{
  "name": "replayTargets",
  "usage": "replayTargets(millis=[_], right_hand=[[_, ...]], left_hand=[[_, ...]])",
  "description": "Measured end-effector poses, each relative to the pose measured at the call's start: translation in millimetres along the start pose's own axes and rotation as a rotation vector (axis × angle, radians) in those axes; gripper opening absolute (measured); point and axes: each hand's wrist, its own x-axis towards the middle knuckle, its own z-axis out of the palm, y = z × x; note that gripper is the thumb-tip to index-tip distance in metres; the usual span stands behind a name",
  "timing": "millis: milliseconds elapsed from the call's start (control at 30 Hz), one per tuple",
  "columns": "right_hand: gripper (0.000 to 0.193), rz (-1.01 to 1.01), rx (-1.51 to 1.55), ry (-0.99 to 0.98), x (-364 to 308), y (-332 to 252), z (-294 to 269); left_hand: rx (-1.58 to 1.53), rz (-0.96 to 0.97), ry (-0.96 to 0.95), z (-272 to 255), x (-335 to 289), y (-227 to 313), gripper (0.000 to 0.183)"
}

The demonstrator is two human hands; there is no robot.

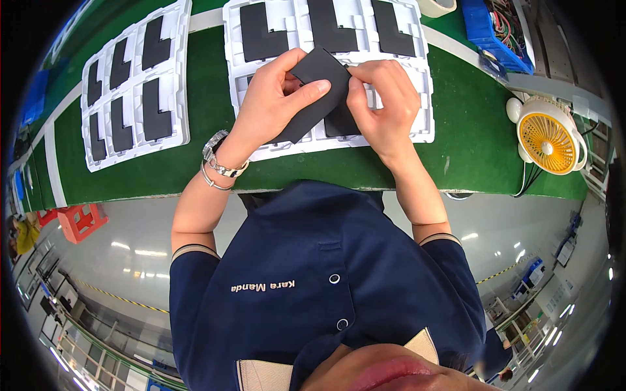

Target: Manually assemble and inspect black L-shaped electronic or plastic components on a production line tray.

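My left hand (277,98) is closed around a flat black piece (321,88), its thumb lying across the upper face. The piece is tilted above a white moulded tray (261,152). At its right edge, the thumb and index finger of my right hand (388,101) pinch together near a corner; any small part between those fingertips is too small to make out. Flat black L-shaped pieces (398,29) sit in the tray's far compartments. Another dark piece (340,122) lies below my hands, partly covered by them. My hands hide much of the tray's near row.
A second white tray (182,98) with several black L-shaped pieces stands left on the green tabletop (469,124). To the right are a white and yellow fan (548,143) and a blue bin (495,39) with wires. Red stools (81,223) stand beyond the table's front edge.
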Motion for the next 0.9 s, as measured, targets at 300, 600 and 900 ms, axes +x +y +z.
replayTargets(millis=[300, 600, 900], right_hand=[[0.009, 0.46, 0.457, -0.098, 2.0, 3.1, -6.2], [0.017, 0.72, 0.729, -0.244, 2.0, 5.2, -11.8], [0.022, 0.861, 1.134, -0.337, 6.7, 9.7, -17.0]], left_hand=[[-0.047, -0.023, -0.018, 0.5, 2.1, 2.0, 0.028], [0.007, -0.046, -0.115, -3.3, 2.0, -4.8, 0.028], [-0.133, -0.106, -0.252, -5.5, 1.4, 3.4, 0.031]])
